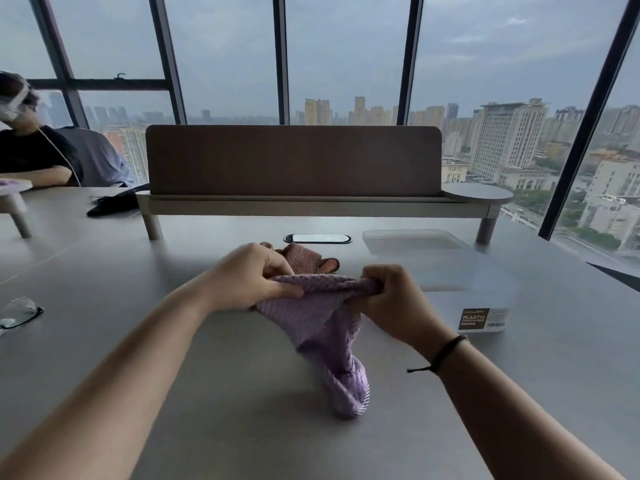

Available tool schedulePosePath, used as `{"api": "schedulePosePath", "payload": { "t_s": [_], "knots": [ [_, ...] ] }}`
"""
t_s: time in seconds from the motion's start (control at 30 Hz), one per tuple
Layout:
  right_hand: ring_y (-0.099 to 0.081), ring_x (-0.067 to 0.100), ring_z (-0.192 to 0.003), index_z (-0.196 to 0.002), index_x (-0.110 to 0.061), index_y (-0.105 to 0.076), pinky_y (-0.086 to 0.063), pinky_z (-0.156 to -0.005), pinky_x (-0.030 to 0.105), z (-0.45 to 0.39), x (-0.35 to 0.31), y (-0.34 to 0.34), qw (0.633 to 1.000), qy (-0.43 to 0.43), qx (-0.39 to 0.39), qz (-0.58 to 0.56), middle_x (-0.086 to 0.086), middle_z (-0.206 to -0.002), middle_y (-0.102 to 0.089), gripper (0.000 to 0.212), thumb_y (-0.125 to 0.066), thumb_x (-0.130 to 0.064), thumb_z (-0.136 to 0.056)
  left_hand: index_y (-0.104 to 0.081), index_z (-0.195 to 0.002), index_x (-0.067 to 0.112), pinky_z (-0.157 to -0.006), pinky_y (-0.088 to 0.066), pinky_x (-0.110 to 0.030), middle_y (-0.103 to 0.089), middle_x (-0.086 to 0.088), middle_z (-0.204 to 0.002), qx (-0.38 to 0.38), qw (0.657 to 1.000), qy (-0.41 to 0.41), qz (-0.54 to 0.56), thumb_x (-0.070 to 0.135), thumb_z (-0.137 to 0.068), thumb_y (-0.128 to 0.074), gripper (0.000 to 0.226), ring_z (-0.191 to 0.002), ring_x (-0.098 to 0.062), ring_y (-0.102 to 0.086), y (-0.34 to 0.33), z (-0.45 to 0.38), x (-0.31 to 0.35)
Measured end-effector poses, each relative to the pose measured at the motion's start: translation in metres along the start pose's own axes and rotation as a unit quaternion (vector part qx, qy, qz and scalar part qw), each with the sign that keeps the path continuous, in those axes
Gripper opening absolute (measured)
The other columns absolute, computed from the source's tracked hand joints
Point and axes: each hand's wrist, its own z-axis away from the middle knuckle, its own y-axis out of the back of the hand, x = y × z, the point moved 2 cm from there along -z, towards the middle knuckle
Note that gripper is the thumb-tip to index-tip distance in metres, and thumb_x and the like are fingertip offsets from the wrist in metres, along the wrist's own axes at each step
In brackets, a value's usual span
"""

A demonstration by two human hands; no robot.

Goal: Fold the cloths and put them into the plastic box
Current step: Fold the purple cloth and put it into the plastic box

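Nearest, the lilac cloth (325, 327) hangs in a loose twist, its lower end resting on the bench (225, 393). The left hand (247, 277) and the right hand (393, 297) hold its upper edge bunched between them, the fingers of each curled round the fabric and pinching it. The cloth is not spread flat and shows no clean fold, so its folding looks barely begun.

Just beyond the hands a pink cloth (304, 259) lies crumpled on the bench, untouched and unfolded. To the right, near the right hand, stands the clear box (467, 282), lid off; no cloth shows inside it, as far as its see-through walls let me tell.

By this reckoning nothing is finished: both cloths remain to be folded and boxed.
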Motion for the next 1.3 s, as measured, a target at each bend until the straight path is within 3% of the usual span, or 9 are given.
{"api": "schedulePosePath", "payload": {
  "t_s": [0.1,0.2,0.43,0.5,0.6,0.87,0.93,1.07,1.3],
  "knots": [
    [-0.048,0.012,-0.043,-0.066,-0.017,-0.062,-0.039,-0.043,0.023,0.002,-0.015,0.016,0.974,-0.073,-0.141,-0.16,0.004,-0.058,-0.057,0.024,-0.084,-0.026,-0.069,-0.076,-0.078,0.021,-0.064,-0.042,-0.023,-0.071,0.004,-0.069,0.025,0.99,-0.013,0.138,0.066,-0.056,-0.082,0.051,-0.067,-0.005,-0.056,0.016,0.004,0.0],
    [-0.065,0.017,-0.065,-0.091,-0.007,-0.07,-0.052,-0.059,0.026,0.005,-0.038,0.031,0.927,-0.071,-0.252,-0.269,0.009,-0.082,-0.07,0.03,-0.075,-0.036,-0.083,-0.076,-0.073,0.018,-0.061,-0.046,-0.021,-0.069,0.004,-0.068,0.04,0.967,-0.034,0.248,0.066,-0.05,-0.085,0.054,-0.065,-0.007,-0.058,0.031,0.009,0.006],
    [-0.068,0.018,-0.084,-0.099,-0.001,-0.073,-0.056,-0.079,0.029,-0.005,-0.055,0.037,0.917,-0.077,-0.345,-0.185,0.011,-0.098,-0.074,0.022,-0.064,-0.018,-0.088,-0.073,-0.073,0.019,-0.058,-0.05,-0.015,-0.068,0.003,-0.071,0.035,0.92,-0.047,0.388,0.013,-0.059,-0.089,0.022,-0.067,-0.005,-0.062,0.057,0.022,0.02],
    [-0.066,0.008,-0.077,-0.087,-0.005,-0.072,-0.052,-0.07,0.02,-0.009,-0.059,0.038,0.924,-0.063,-0.339,-0.163,-0.001,-0.085,-0.073,0.009,-0.066,0.001,-0.086,-0.071,-0.074,0.019,-0.057,-0.052,-0.018,-0.067,0.0,-0.072,0.053,0.924,-0.042,0.377,0.002,-0.068,-0.079,0.02,-0.066,-0.009,-0.062,0.061,0.024,0.024],
    [-0.053,0.007,-0.057,-0.071,-0.017,-0.064,-0.038,-0.046,0.022,-0.012,-0.059,0.041,0.939,-0.07,-0.31,-0.135,-0.006,-0.066,-0.061,0.026,-0.07,0.007,-0.08,-0.071,-0.077,0.017,-0.058,-0.053,-0.021,-0.069,0.0,-0.075,0.081,0.934,-0.047,0.346,0.004,-0.068,-0.074,0.016,-0.068,-0.011,-0.062,0.061,0.024,0.026],
    [-0.051,0.012,-0.056,-0.08,-0.022,-0.062,-0.033,-0.045,0.022,-0.003,-0.058,0.038,0.915,-0.125,-0.353,-0.148,0.004,-0.073,-0.057,0.032,-0.07,0.009,-0.077,-0.079,-0.079,0.021,-0.075,-0.054,-0.018,-0.076,0.002,-0.082,0.111,0.94,-0.079,0.314,0.006,-0.07,-0.073,0.018,-0.08,-0.009,-0.069,0.069,0.029,0.032],
    [-0.063,0.024,-0.078,-0.1,-0.004,-0.06,-0.051,-0.064,0.035,-0.002,-0.06,0.039,0.906,-0.116,-0.363,-0.187,0.014,-0.092,-0.063,0.033,-0.073,0.005,-0.071,-0.079,-0.079,0.021,-0.075,-0.054,-0.019,-0.076,0.002,-0.082,0.107,0.94,-0.078,0.316,0.007,-0.069,-0.073,0.019,-0.081,-0.01,-0.07,0.071,0.03,0.035],
    [-0.061,0.031,-0.1,-0.117,0.015,-0.052,-0.048,-0.093,0.042,0.0,-0.062,0.04,0.882,-0.099,-0.4,-0.229,0.022,-0.112,-0.063,0.048,-0.069,0.003,-0.075,-0.08,-0.079,0.022,-0.074,-0.054,-0.018,-0.076,0.002,-0.082,0.08,0.94,-0.088,0.318,0.004,-0.07,-0.072,0.021,-0.081,-0.01,-0.07,0.076,0.033,0.044],
    [-0.052,0.009,-0.054,-0.095,0.016,-0.061,-0.042,-0.046,0.018,-0.009,-0.054,0.053,0.918,-0.125,-0.27,-0.261,0.009,-0.072,-0.057,0.041,-0.07,-0.02,-0.076,-0.079,-0.079,0.018,-0.072,-0.054,-0.016,-0.076,0.0,-0.08,0.109,0.955,-0.052,0.272,0.016,-0.063,-0.081,0.017,-0.075,-0.009,-0.069,0.081,0.03,0.027]
  ]
}}
